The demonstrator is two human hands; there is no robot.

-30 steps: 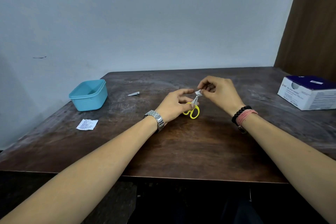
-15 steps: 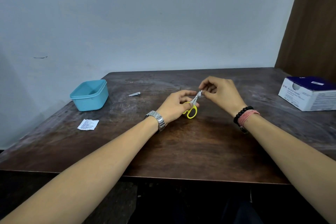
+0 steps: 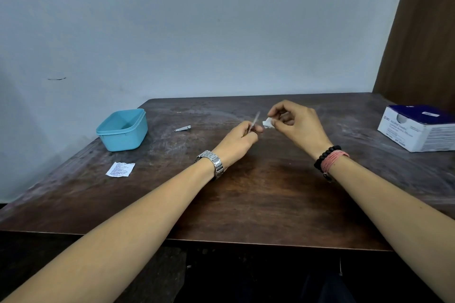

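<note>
My left hand (image 3: 240, 139), with a metal watch on its wrist, grips small scissors (image 3: 254, 122) above the middle of the dark wooden table (image 3: 270, 204). Only the blurred steel blades show, pointing up and away; the yellow handles are hidden inside my fingers. My right hand (image 3: 299, 125), with a black bead bracelet and a pink band, pinches a small crumpled white wipe (image 3: 268, 122) between thumb and forefinger. The wipe sits just right of the blades, apart from them.
A light blue plastic tub (image 3: 123, 130) stands at the far left of the table. A nail clipper (image 3: 182, 128) lies right of it. A torn white sachet (image 3: 120, 169) lies nearer the left edge. A blue and white box (image 3: 418, 128) sits at the far right.
The scissors have turned in my left hand so the blades point up and the yellow handles are hidden. My right hand has drawn the white wipe off the blades, slightly to the right.
</note>
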